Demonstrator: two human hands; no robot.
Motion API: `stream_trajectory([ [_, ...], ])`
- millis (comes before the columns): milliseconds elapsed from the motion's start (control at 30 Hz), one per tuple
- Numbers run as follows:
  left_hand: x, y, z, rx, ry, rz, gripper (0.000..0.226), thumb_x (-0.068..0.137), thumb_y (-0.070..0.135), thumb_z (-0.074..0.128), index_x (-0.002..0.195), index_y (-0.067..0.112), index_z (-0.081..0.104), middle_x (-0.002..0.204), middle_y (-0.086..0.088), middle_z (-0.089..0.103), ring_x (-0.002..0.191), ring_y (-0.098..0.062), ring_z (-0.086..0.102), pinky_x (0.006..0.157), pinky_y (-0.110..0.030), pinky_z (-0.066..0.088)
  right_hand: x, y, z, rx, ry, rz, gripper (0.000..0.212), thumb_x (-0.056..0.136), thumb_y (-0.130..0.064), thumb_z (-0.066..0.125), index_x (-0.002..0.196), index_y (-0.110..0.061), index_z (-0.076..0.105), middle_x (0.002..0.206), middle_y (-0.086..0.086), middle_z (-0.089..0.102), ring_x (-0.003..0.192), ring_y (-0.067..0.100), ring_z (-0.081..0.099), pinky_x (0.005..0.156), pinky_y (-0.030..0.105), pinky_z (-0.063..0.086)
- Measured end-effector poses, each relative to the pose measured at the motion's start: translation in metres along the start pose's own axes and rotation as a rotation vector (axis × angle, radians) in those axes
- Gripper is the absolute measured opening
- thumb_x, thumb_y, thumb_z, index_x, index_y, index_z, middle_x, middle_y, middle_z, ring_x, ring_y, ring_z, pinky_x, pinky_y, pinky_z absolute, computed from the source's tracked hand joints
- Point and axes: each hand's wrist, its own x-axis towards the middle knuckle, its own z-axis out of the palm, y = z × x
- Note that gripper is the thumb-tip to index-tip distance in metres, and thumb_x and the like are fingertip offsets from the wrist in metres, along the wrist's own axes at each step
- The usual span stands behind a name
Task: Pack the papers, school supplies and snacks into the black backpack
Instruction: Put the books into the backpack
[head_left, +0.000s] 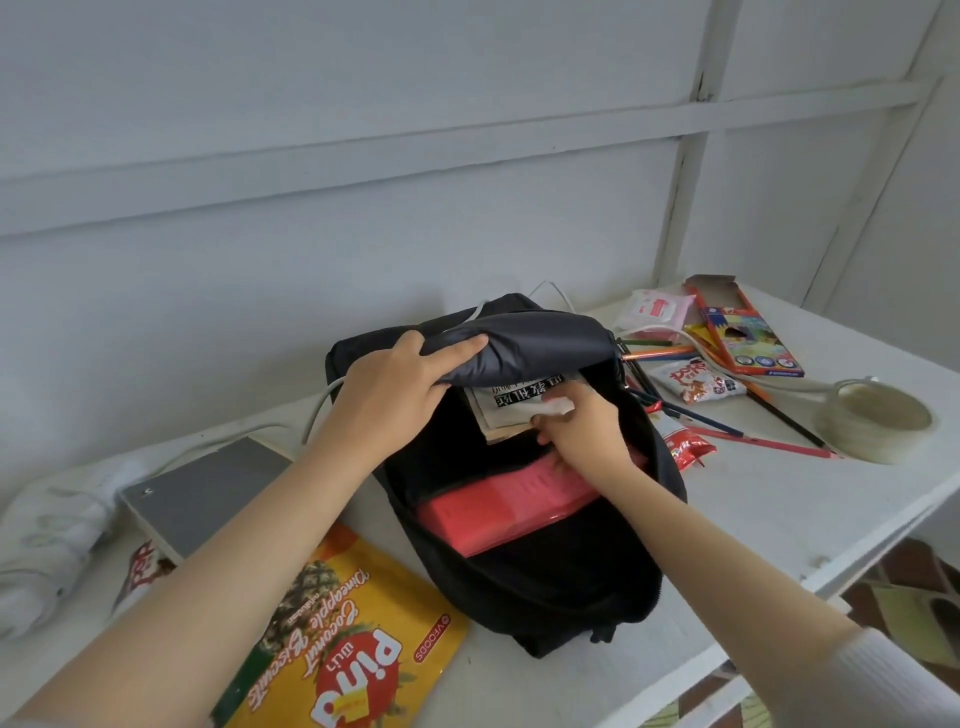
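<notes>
Biscuit bag (332, 639) lies unpacked just left of the backpack (545, 587), whose flap (524, 343) the left hand (410, 374) grips and lifts to keep the mouth open, while the right hand (582, 426) pinches papers (514, 400) inside it, behind a red case (509, 504); pencils (717, 426) wait to its right.

Probably a home: white table (779, 499) against painted panelled wall (363, 182).

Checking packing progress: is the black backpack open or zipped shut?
Open: the left hand holds the black backpack's flap up; papers and a red case show inside.
</notes>
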Motion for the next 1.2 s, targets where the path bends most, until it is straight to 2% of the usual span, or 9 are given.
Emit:
stream_trajectory([
  [133,-0.002,0.0,0.0,-0.011,0.01,-0.023,0.06,0.082,0.019,0.068,0.134,0.039,0.046,0.069,-0.003,0.037,0.043,-0.02,0.037,0.04,-0.028,0.037,-0.016,0.008,0.013,-0.452,0.223,-0.299,0.033,0.091,-0.024,0.054,0.122,-0.01,0.053,0.108,0.01,0.059,0.098,0.025,0.055,0.075,0.03,0.043],
  [267,-0.001,0.001,0.002,-0.03,0.011,-0.025,0.064,0.077,0.017,0.073,0.133,0.037,0.049,0.068,-0.002,0.036,0.041,-0.02,0.039,0.039,-0.027,0.034,-0.028,0.023,0.028,-0.623,-0.042,-0.301,0.067,0.096,-0.037,0.041,0.148,-0.003,0.015,0.156,0.019,0.008,0.144,0.033,0.007,0.116,0.038,0.014],
  [367,-0.002,0.001,0.002,-0.031,0.013,-0.022,0.066,0.075,0.015,0.075,0.132,0.036,0.05,0.067,-0.001,0.034,0.04,-0.021,0.04,0.037,-0.027,0.033,-0.017,0.029,0.029,-0.625,-0.15,-0.29,0.069,0.098,-0.033,0.035,0.15,-0.006,-0.003,0.156,0.015,-0.015,0.144,0.03,-0.014,0.117,0.038,-0.002],
  [633,-0.005,0.001,0.0,-0.013,0.018,-0.014,0.068,0.072,0.016,0.076,0.132,0.036,0.05,0.066,0.001,0.032,0.039,-0.014,0.033,0.034,-0.025,0.032,0.01,0.038,0.025,-0.811,-0.193,-0.368,0.075,0.091,-0.048,0.017,0.149,-0.011,-0.013,0.156,0.013,-0.017,0.144,0.027,-0.017,0.113,0.037,-0.009],
  [700,-0.005,0.001,0.001,-0.02,0.015,-0.026,0.068,0.073,0.016,0.076,0.133,0.036,0.049,0.066,0.002,0.032,0.039,-0.013,0.032,0.034,-0.025,0.032,0.004,0.037,0.028,-0.861,-0.164,-0.398,0.086,0.076,-0.056,-0.001,0.149,-0.012,-0.013,0.155,0.013,-0.019,0.144,0.028,-0.017,0.113,0.038,-0.011],
  [833,-0.004,0.001,0.002,-0.024,0.004,-0.038,0.069,0.074,0.017,0.075,0.133,0.038,0.047,0.067,0.002,0.032,0.041,-0.012,0.032,0.035,-0.023,0.031,-0.02,0.031,0.039,-0.871,-0.268,-0.539,0.083,0.079,-0.057,-0.005,0.15,-0.013,-0.006,0.149,0.002,-0.024,0.141,0.02,-0.021,0.111,0.036,-0.016],
  [1000,-0.008,0.001,-0.001,-0.028,-0.022,0.004,0.071,0.075,0.016,0.074,0.135,0.037,0.044,0.067,0.0,0.036,0.042,-0.012,0.035,0.036,-0.022,0.03,-0.027,0.027,0.046,-0.844,-0.302,-0.486,0.098,0.07,-0.064,-0.019,0.151,-0.014,0.006,0.146,0.001,-0.029,0.134,0.016,-0.027,0.112,0.037,-0.015],
  [1100,-0.01,0.0,-0.001,-0.036,-0.016,0.053,0.072,0.074,0.012,0.075,0.135,0.036,0.046,0.069,-0.003,0.042,0.043,-0.013,0.036,0.036,-0.024,0.034,-0.028,0.027,0.049,-0.803,-0.3,-0.374,0.089,0.077,-0.069,-0.015,0.151,-0.024,0.009,0.151,0.008,-0.03,0.14,0.034,-0.022,0.114,0.042,-0.009],
  [1200,-0.014,0.001,0.0,-0.04,-0.016,0.092,0.075,0.072,0.008,0.074,0.134,0.038,0.044,0.072,-0.005,0.046,0.043,-0.015,0.038,0.035,-0.028,0.039,-0.024,0.025,0.052,-0.758,-0.307,-0.243,0.056,0.096,-0.055,0.007,0.149,-0.037,0.009,0.152,0.017,-0.027,0.14,0.044,-0.015,0.116,0.047,-0.002],
])
